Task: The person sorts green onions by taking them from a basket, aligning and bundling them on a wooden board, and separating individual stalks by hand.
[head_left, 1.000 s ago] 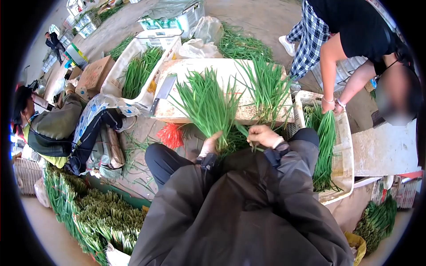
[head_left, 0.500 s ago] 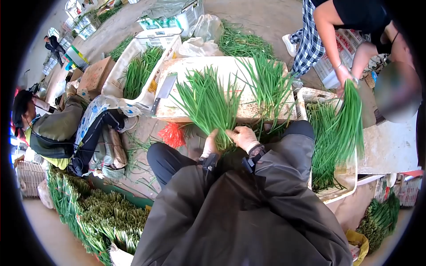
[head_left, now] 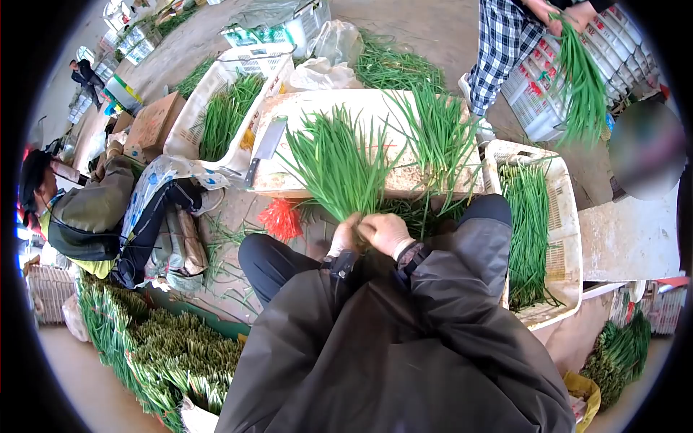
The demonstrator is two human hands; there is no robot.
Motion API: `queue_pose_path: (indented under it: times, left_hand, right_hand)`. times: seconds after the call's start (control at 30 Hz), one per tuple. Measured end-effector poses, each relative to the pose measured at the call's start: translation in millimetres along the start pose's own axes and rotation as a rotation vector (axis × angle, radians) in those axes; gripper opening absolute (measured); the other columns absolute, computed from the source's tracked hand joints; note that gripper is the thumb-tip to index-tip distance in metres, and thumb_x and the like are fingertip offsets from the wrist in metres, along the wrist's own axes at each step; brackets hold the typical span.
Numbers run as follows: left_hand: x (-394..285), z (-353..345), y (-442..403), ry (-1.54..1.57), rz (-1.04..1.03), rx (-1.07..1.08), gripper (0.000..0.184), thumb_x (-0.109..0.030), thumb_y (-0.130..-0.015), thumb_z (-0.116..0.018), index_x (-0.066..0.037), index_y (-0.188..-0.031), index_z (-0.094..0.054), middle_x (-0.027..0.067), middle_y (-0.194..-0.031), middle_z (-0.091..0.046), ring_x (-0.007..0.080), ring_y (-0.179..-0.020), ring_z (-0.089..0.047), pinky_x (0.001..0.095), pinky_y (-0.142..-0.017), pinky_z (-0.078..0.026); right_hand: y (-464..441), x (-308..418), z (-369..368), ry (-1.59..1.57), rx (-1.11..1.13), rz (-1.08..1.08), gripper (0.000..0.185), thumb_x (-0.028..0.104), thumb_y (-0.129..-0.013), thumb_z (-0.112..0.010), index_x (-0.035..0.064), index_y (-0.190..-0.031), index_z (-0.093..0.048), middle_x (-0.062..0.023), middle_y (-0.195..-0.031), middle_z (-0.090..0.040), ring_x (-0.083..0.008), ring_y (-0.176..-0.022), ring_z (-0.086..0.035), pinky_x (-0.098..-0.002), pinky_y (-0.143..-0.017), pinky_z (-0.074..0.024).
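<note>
A loose bunch of green chives fans out across the near edge of a white, dirt-specked board, leaf tips pointing away from me. My left hand is closed round its base. Right beside it, my right hand is closed with fingertips pinched at the same stem ends, which the hands mostly hide. Another pile of chives lies on the board's right side. A cleaver rests at the left edge, and a tuft of red ties hangs below it, near my left knee.
A white crate at right holds chives; another crate stands at back left. A co-worker at upper right holds a chive bunch. A seated person is at left. Stacked chives fill the lower left.
My right hand has shifted slightly left and closed in against my left hand at the stem ends. The co-worker has lifted a chive bunch away from the right crate, toward the upper right.
</note>
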State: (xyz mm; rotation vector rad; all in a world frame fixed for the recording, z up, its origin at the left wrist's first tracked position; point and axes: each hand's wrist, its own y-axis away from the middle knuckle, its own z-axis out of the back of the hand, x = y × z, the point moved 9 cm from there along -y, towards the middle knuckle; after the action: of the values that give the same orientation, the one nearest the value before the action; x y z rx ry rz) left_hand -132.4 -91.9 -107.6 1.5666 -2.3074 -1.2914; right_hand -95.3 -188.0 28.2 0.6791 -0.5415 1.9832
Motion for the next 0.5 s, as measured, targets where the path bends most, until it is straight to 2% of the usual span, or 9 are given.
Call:
queue_pose_path:
  times: [0.07, 0.2, 0.3, 0.33, 0.43, 0.47, 0.5]
  left_hand:
    - [-1, -8, 4, 0.049, 0.002, 0.033, 0.032, -0.030, -0.101, -0.061, -0.010, -0.125, -0.066, 0.0101, -0.114, -0.073, 0.0309, -0.100, -0.069, 0.0494, -0.090, -0.055]
    - [3, -3, 1, 0.039, 0.015, 0.018, 0.033, -0.031, -0.102, -0.055, -0.009, -0.124, -0.066, 0.0104, -0.115, -0.074, 0.0317, -0.101, -0.068, 0.0489, -0.090, -0.054]
    - [4, -5, 1, 0.030, 0.003, 0.038, 0.034, -0.030, -0.102, -0.054, -0.008, -0.125, -0.066, 0.0124, -0.116, -0.073, 0.0324, -0.103, -0.068, 0.0498, -0.092, -0.054]
    - [4, -3, -1, 0.031, -0.006, 0.054, 0.034, -0.029, -0.102, -0.054, -0.007, -0.125, -0.066, 0.0133, -0.116, -0.073, 0.0327, -0.104, -0.068, 0.0503, -0.093, -0.054]
    - [9, 5, -14, 0.004, 0.002, 0.094, 0.034, -0.025, -0.100, -0.055, -0.005, -0.125, -0.065, 0.0158, -0.118, -0.072, 0.0334, -0.108, -0.068, 0.0527, -0.096, -0.053]
    - [12, 11, -18, -0.054, 0.003, 0.070, 0.035, -0.027, -0.096, -0.059, -0.010, -0.126, -0.064, 0.0111, -0.116, -0.071, 0.0304, -0.101, -0.069, 0.0541, -0.083, -0.058]
    - [11, 8, -13, -0.045, 0.008, 0.063, 0.036, -0.025, -0.094, -0.058, -0.009, -0.126, -0.063, 0.0120, -0.116, -0.071, 0.0311, -0.100, -0.069, 0.0545, -0.083, -0.058]
  right_hand:
    - [-8, -18, 15, -0.034, -0.140, -0.124, 0.019, 0.032, -0.091, -0.068, 0.0133, -0.091, -0.072, -0.0148, -0.088, -0.073, -0.0398, -0.083, -0.070, -0.0507, -0.074, -0.0555]
    - [-16, -42, 22, -0.138, -0.250, -0.249, 0.018, 0.025, -0.088, -0.074, 0.0086, -0.095, -0.072, -0.0139, -0.088, -0.075, -0.0349, -0.087, -0.072, -0.0431, -0.076, -0.0563]
    - [-15, -42, 13, -0.114, -0.179, -0.327, 0.023, 0.029, -0.087, -0.076, 0.0086, -0.097, -0.071, -0.0143, -0.090, -0.075, -0.0361, -0.088, -0.072, -0.0447, -0.077, -0.0561]
    - [-16, -44, 7, -0.080, -0.103, -0.374, 0.032, 0.037, -0.086, -0.077, 0.0082, -0.098, -0.071, -0.0159, -0.091, -0.075, -0.0378, -0.089, -0.072, -0.0460, -0.079, -0.0557]
    - [-14, -43, 2, -0.072, -0.052, -0.471, 0.042, 0.048, -0.084, -0.076, 0.0086, -0.099, -0.073, -0.0173, -0.097, -0.075, -0.0390, -0.094, -0.072, -0.0478, -0.083, -0.0557]
    - [-14, -41, 4, -0.062, -0.068, -0.481, 0.045, 0.050, -0.084, -0.076, 0.0069, -0.098, -0.074, -0.0183, -0.096, -0.075, -0.0395, -0.095, -0.072, -0.0476, -0.084, -0.0555]
    - [-18, -42, 1, -0.092, -0.062, -0.440, 0.045, 0.049, -0.084, -0.076, 0.0068, -0.099, -0.075, -0.0183, -0.096, -0.075, -0.0395, -0.095, -0.072, -0.0472, -0.084, -0.0556]
